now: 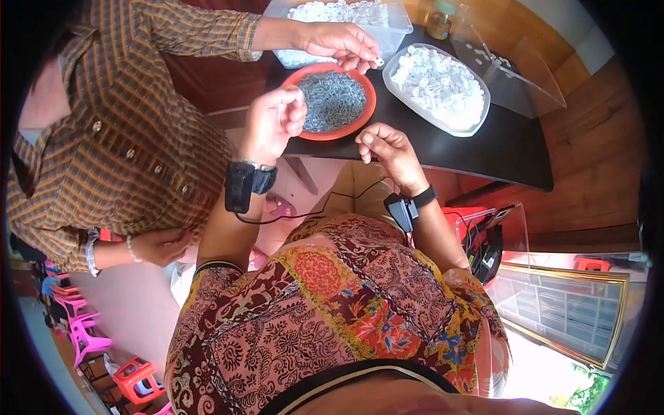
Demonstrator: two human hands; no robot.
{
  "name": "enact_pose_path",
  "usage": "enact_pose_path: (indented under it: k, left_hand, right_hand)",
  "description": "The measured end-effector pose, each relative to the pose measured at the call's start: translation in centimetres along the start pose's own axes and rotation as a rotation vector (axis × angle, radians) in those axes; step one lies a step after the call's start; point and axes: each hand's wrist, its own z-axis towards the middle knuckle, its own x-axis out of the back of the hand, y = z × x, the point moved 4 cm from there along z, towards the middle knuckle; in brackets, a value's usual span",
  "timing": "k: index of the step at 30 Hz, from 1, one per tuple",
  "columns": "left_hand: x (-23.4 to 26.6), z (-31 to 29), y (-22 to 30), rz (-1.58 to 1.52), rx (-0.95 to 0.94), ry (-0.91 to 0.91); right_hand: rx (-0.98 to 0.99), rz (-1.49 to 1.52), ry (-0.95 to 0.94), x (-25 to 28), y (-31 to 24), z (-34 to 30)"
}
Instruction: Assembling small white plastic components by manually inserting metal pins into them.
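My left hand [273, 123] is raised at the near left rim of an orange-red plate [372, 104], its fingers curled in. Metal pieces like small nails or screws [335, 102] fill that plate. Just right of the plate, over the table's front edge, my right hand [391, 153] has its thumb and fingertips pressed together. Whatever either hand holds is too small or hidden to make out. Beyond my right hand stands a white oval tub [449, 128], heaped with small white plastic pieces with round holes [439, 83]. Both my wrists wear dark strapped devices.
At left stands a person in a checked shirt, whose hand [342, 45] pinches a small white piece [379, 61] above the plate. Behind is a clear bin [401, 34] of white pieces. A jar [440, 19] and a clear panel [532, 76] stand on the dark table [512, 149].
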Motion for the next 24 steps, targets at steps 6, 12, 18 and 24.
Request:
enact_pose_path:
  k: [6, 12, 18, 24]
  left_hand:
    - [0.5, -0.3, -2.4, 0.005, 0.038, 0.031]
    - [0.8, -0.3, -2.8, -0.012, 0.043, 0.021]
    - [1.1, -0.5, -3.3, -0.075, 0.028, -0.017]
    - [2.2, -2.1, -3.3, -0.044, 0.025, 0.002]
  right_hand:
    - [0.023, -0.02, 0.005, 0.0, 0.0, 0.1]
    - [0.02, -0.054, 0.014, -0.2, 0.1, 0.1]
    - [0.034, -0.106, 0.023, -0.9, -0.3, -0.2]
    - [0.337, -0.827, 0.068, -0.8, -9.3, -2.4]
